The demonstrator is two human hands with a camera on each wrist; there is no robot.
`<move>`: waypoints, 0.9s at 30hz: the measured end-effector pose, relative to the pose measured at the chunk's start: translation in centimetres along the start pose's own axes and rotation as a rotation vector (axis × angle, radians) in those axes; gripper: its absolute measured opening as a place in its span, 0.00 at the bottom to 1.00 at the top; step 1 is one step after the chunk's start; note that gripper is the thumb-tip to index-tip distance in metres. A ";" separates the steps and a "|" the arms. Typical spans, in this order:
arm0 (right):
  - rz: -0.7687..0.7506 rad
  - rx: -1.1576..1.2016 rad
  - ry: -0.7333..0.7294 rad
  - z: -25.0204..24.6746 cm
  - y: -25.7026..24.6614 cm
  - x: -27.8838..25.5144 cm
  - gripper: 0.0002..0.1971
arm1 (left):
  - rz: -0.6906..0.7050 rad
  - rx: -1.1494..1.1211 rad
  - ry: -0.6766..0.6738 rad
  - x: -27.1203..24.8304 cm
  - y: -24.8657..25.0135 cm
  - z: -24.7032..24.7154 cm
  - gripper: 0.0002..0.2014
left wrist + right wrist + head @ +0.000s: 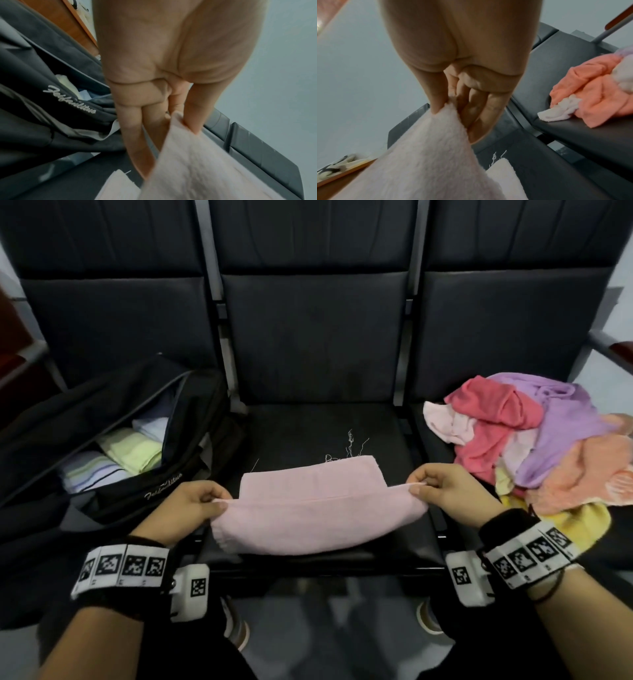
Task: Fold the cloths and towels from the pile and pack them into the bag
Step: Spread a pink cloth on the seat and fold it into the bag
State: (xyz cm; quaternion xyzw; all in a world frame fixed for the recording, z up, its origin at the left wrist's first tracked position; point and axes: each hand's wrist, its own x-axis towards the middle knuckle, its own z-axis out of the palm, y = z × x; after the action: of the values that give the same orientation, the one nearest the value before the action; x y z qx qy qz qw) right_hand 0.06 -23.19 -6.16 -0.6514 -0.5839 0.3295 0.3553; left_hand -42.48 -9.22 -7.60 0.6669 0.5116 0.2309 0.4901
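My left hand [191, 501] and right hand [445, 487] each pinch a corner of the pink towel [315, 508], stretched over the middle seat [308, 433]. The open black bag [102, 440] sits left, the cloth pile [534, 446] right.

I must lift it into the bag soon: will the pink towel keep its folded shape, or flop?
Probably floppy: the pink towel sags between the left hand and right hand. Likely light, since each grip is only a pinch. Loose threads suggest its edge may snag.
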 end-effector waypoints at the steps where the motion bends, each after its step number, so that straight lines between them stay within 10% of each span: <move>1: 0.005 0.016 0.012 0.2 0.3 0.5 0.08 | -0.006 -0.003 0.018 0.4 -0.3 0.2 0.10; 11: 0.122 -0.012 0.329 3.1 4.6 8.4 0.06 | 0.016 0.146 0.307 7.1 -2.3 2.9 0.12; 27: 0.485 -0.322 0.201 6.8 11.0 12.5 0.19 | -0.224 0.270 0.340 11.8 -7.0 5.0 0.14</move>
State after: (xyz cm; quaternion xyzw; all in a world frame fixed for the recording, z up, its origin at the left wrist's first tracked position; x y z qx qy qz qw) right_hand 1.36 -10.96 -19.32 -0.8491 -0.4177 0.2418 0.2145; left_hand -37.32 -0.60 -18.20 0.6170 0.6838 0.2136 0.3258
